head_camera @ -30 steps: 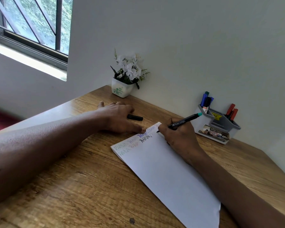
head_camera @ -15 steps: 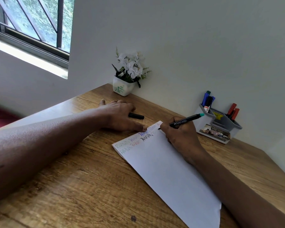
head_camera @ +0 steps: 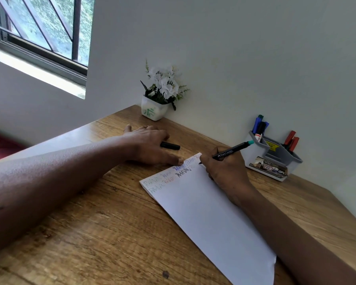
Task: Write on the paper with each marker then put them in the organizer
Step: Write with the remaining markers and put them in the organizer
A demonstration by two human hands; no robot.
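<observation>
Desk: brown wood-grain top, matt, pushed into a white wall corner.

Paper: long white sheet, smooth, lying flat and slantwise on the desk. Its near end is cut off by the picture edge. Two rows of short coloured words run along its far end. The pale ones are too faint to read and the last are hidden behind the right hand.

The right hand's fingers are curled tight round a slim black felt-tip marker with a teal end. The tip is down at the sheet's far corner and the teal end slants up toward the organizer.

Left hand: fingers spread and flat on the wood, thumb tip at the paper's far edge. A short black cap lies by its fingers, one end hidden by them.

Grey plastic organizer: stands against the wall, with blue, green and black markers in its left compartment and red markers in its right. Its front label is blurred.

White pot of white flowers: in the corner.
</observation>
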